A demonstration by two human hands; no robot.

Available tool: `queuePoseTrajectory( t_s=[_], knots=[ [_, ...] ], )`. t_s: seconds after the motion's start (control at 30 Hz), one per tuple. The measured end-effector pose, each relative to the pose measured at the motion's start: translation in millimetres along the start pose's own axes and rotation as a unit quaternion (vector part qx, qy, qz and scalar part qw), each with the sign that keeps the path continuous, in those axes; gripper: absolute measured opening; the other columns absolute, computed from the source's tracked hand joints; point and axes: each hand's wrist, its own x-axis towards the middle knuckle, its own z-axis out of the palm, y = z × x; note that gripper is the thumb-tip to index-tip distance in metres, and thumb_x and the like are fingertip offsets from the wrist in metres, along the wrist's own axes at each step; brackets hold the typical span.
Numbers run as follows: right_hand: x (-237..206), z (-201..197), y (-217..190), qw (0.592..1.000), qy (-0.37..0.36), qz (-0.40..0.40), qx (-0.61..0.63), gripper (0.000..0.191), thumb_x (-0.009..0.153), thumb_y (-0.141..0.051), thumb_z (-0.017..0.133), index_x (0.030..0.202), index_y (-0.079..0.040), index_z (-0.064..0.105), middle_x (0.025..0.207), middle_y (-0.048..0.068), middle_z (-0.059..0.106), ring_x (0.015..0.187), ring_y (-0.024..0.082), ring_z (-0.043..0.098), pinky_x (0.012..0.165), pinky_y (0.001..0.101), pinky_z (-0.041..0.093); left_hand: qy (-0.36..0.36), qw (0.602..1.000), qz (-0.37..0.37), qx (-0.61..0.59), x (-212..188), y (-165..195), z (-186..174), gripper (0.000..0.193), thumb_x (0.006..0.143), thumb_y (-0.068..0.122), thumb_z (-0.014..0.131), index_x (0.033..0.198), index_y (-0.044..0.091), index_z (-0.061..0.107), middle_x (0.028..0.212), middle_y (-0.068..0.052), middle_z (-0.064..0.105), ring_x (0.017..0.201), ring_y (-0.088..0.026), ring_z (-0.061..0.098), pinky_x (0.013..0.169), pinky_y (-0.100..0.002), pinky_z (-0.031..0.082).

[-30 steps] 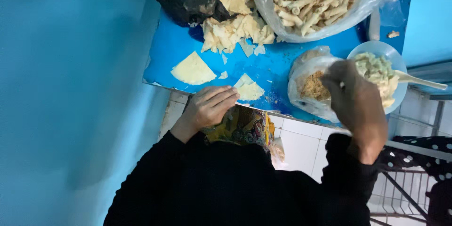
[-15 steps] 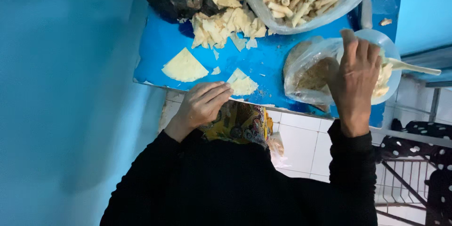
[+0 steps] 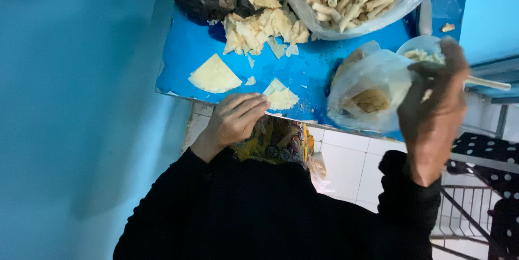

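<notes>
Head view is showing a person working at a blue table (image 3: 303,70). The left hand (image 3: 235,119) is lying flat and relaxed at the table's near edge, fingertips touching a pale triangular wrapper (image 3: 281,96), gripping nothing. The right hand (image 3: 432,106) is lifting above a clear bag of filling (image 3: 367,95), seemingly pinching a little filling; its grip cannot be told for certain. Risk: filling could be dropping onto the table, and the wrapper, lying close to the edge, could be sliding off.
</notes>
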Motion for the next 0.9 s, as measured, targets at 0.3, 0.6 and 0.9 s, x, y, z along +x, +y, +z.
queuePoseTrajectory(
  t_s=[0.3, 0.6, 0.9],
  knots=[
    [-36.3, 5.0, -22.6, 0.989, 0.049, 0.012, -0.143, 0.098, 0.096, -0.004, 0.086, 0.163, -0.006, 0.015, 0.154, 0.024, 0.040, 0.135, 0.040, 0.053, 0.112, 0.0467, 0.051, 0.065, 0.991, -0.067, -0.092, 81.7, 61.6, 18.0, 0.035, 0.100, 0.024, 0.075, 0.128, 0.004, 0.068, 0.118, -0.010, 0.067, 0.106, -0.029, 0.062, 0.089, -0.041, 0.054],
    [-71.6, 36.6, 3.2, 0.951, 0.059, 0.217, 0.213, 0.089, 0.098, 0.010, 0.063, 0.168, -0.005, 0.009, 0.165, 0.026, 0.029, 0.125, 0.043, 0.064, 0.092, 0.0486, 0.055, -0.199, 0.942, -0.236, -0.133, 180.5, 33.6, 107.3, 0.021, 0.098, 0.030, 0.067, 0.089, 0.013, 0.074, 0.084, -0.007, 0.066, 0.079, -0.022, 0.064, 0.071, -0.044, 0.050],
    [-104.1, 61.7, 46.2, 0.591, 0.202, 0.257, 0.738, 0.084, 0.096, 0.004, 0.061, 0.169, -0.001, 0.020, 0.159, 0.028, 0.045, 0.138, 0.038, 0.060, 0.118, 0.0528, 0.050, -0.015, 0.513, -0.497, -0.699, 188.5, 10.1, 125.2, 0.025, 0.105, 0.021, 0.055, 0.089, 0.006, 0.067, 0.087, -0.006, 0.069, 0.076, -0.017, 0.070, 0.071, -0.037, 0.060]
  ],
)
